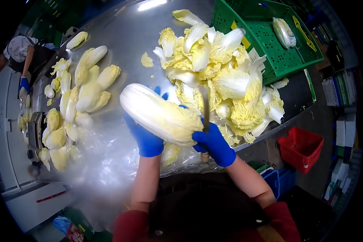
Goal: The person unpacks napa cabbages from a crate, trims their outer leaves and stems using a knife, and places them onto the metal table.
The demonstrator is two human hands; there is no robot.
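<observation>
My left hand [147, 139], in a blue glove, holds up a large napa cabbage [159, 113] from beneath, some fingertips showing behind it. White at its base and pale yellow toward the leafy end, the cabbage lies tilted across my front. In my right hand [216, 146], also gloved in blue, is a knife [206, 105] with its blade pointing away from me; the handle end shows below the fist. The right thumb side touches the cabbage's leafy tip. Just beyond the knife rises a heap of loose cabbage leaves [234, 82].
Several cabbages [88, 88] lie on the left of the metal table [129, 36], near clear plastic film [105, 151]. A green crate [270, 52] at the back right holds a wrapped cabbage [283, 33]. A red basket [300, 149] stands lower right. Another person [26, 54] works far left.
</observation>
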